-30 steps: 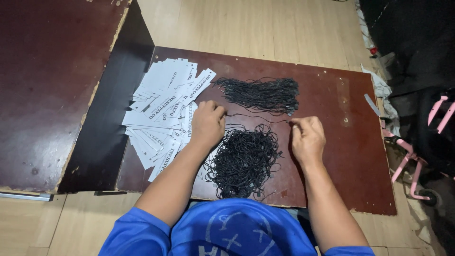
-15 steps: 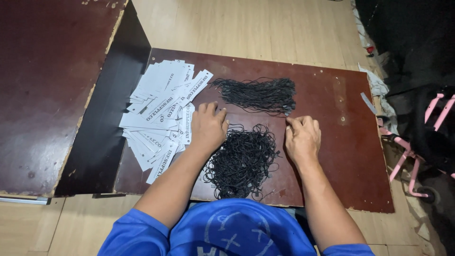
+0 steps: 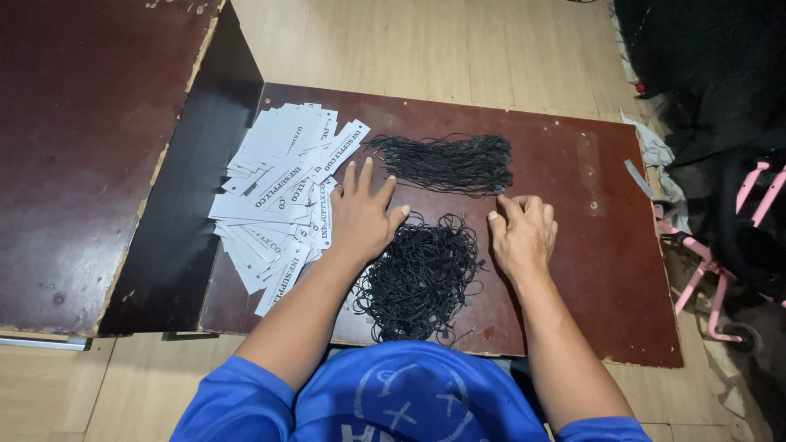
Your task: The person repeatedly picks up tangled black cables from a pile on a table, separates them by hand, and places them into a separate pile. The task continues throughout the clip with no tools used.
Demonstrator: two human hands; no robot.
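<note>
My left hand (image 3: 362, 213) lies flat with fingers spread on the edge of a fanned pile of white paper tags (image 3: 278, 184) with dark print. My right hand (image 3: 521, 231) rests on the dark red board (image 3: 589, 270), its fingertips touching the right end of a tidy bundle of black string loops (image 3: 446, 162). A loose tangled heap of black strings (image 3: 419, 274) sits between my two hands, near the board's front edge. Neither hand visibly grips anything.
A larger dark red board (image 3: 82, 147) lies to the left, with a black panel (image 3: 192, 205) between the two boards. Light wood floor (image 3: 426, 41) runs behind. A pink metal frame (image 3: 720, 270) and dark fabric (image 3: 704, 74) stand at the right.
My left hand has slid from the tags' right edge and flattened out. My right hand has shifted left toward the tidy string bundle.
</note>
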